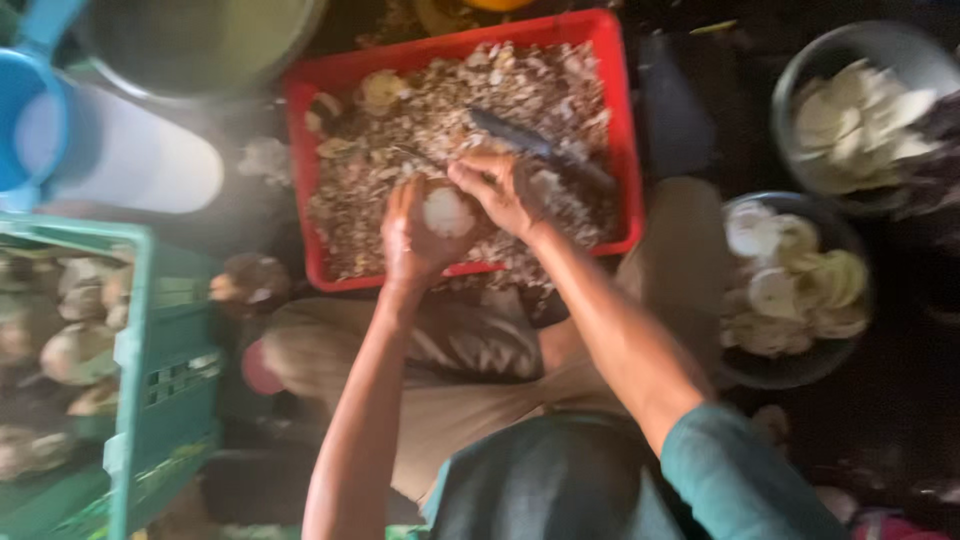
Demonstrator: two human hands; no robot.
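Observation:
My left hand (pixel 412 237) cups a small round white peeled piece (pixel 447 211), holding it over the near edge of a red crate (pixel 628 130). My right hand (pixel 503 188) grips a knife whose dark blade (pixel 520 138) points up and left, its edge resting against the white piece. The crate is filled with brownish peelings and scraps (pixel 440 110). The picture is blurred by motion.
A green crate (pixel 150 390) with unpeeled brown pieces stands at the left. Two metal bowls (pixel 790 375) (pixel 800 65) with white peeled slices stand at the right. A blue jug (pixel 25 105) and a large metal pot (pixel 200 40) are at the top left.

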